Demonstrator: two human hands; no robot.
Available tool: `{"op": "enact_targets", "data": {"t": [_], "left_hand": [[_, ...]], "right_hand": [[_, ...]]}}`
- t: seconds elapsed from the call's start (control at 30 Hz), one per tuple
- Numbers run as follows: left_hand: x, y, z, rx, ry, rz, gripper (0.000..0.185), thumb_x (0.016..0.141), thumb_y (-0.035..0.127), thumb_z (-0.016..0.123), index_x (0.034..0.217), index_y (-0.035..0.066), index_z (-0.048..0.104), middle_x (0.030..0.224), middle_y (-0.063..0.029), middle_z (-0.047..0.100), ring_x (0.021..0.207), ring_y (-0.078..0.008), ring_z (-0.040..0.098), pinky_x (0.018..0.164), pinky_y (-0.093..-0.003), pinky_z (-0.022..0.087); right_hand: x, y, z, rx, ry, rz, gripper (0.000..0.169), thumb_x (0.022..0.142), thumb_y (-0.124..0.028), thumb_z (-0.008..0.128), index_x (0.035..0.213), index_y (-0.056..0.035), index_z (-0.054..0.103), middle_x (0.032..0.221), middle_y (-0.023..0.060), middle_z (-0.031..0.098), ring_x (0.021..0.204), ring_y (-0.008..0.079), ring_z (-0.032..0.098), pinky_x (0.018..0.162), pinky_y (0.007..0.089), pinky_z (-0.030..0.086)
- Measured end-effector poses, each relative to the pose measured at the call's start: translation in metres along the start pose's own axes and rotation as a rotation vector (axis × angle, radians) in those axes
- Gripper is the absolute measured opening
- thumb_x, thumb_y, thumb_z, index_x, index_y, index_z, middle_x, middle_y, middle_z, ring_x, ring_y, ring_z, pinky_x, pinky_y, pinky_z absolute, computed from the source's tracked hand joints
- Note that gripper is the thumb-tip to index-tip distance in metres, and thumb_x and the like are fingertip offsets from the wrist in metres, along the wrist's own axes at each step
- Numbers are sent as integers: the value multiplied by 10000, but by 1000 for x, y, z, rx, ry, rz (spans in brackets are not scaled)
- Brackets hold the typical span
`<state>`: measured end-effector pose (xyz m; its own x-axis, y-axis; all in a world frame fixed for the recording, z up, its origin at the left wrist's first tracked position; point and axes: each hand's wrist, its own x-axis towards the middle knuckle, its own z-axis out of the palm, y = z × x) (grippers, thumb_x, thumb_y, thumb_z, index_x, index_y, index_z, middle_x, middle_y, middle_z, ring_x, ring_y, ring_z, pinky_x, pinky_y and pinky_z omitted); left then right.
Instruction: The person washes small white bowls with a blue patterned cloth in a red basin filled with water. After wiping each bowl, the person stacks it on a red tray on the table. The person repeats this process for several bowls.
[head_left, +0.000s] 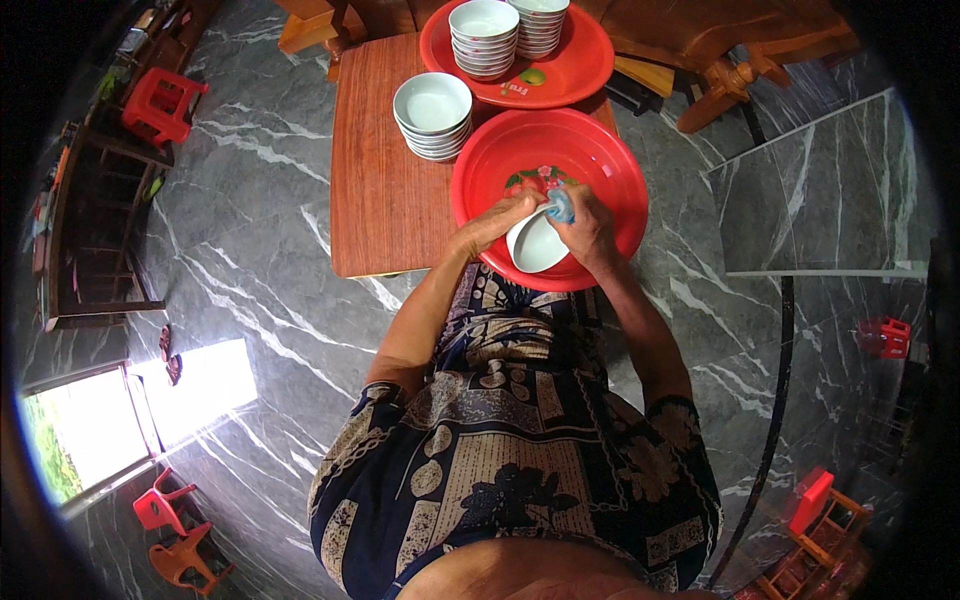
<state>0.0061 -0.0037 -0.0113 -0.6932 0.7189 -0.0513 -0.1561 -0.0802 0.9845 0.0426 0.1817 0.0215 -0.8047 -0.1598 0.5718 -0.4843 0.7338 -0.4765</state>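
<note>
A white bowl (541, 246), tilted on its side, is held over the near part of a red plastic basin (474, 161) with a printed fruit-and-flower pattern. My left hand (501, 219) grips the bowl by its upper left edge. Pinched in my right hand (589, 229) is a crumpled light-blue cloth or scrubber (559, 206), pressed at the bowl's rim. The fingers partly hide the rim and the cloth. Whether the basin contains water I cannot tell for sure. Left of the basin, a stack of several white bowls (433, 112) stands on the wooden table (390, 202).
At the table's far end, a red oval tray (577, 75) bears two stacks of white bowls (484, 45). Carved wooden furniture (727, 37) stands beyond. A red plastic stool (163, 105) is far left, and sandals (171, 356) lie on the grey marbled floor (277, 202).
</note>
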Motion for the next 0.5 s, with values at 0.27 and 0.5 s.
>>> {"op": "enact_targets", "data": {"t": [0.27, 0.5], "left_hand": [[-4, 16, 5, -101, 163, 35, 744, 783, 619, 571, 1209, 13, 504, 1139, -97, 546, 1075, -187, 493, 943, -330, 362], [-5, 14, 6, -233, 340, 169, 636, 775, 422, 696, 1203, 5, 479, 1082, -108, 564, 1032, -185, 518, 918, -309, 405]], "right_hand": [[6, -1, 10, 131, -117, 539, 353, 727, -238, 745, 960, -25, 586, 817, 181, 635, 768, 344, 635, 662, 402, 496], [6, 0, 19, 753, -157, 963, 261, 803, -265, 686, 911, -32, 640, 739, 78, 664, 578, 169, 628, 437, 313, 486]]}}
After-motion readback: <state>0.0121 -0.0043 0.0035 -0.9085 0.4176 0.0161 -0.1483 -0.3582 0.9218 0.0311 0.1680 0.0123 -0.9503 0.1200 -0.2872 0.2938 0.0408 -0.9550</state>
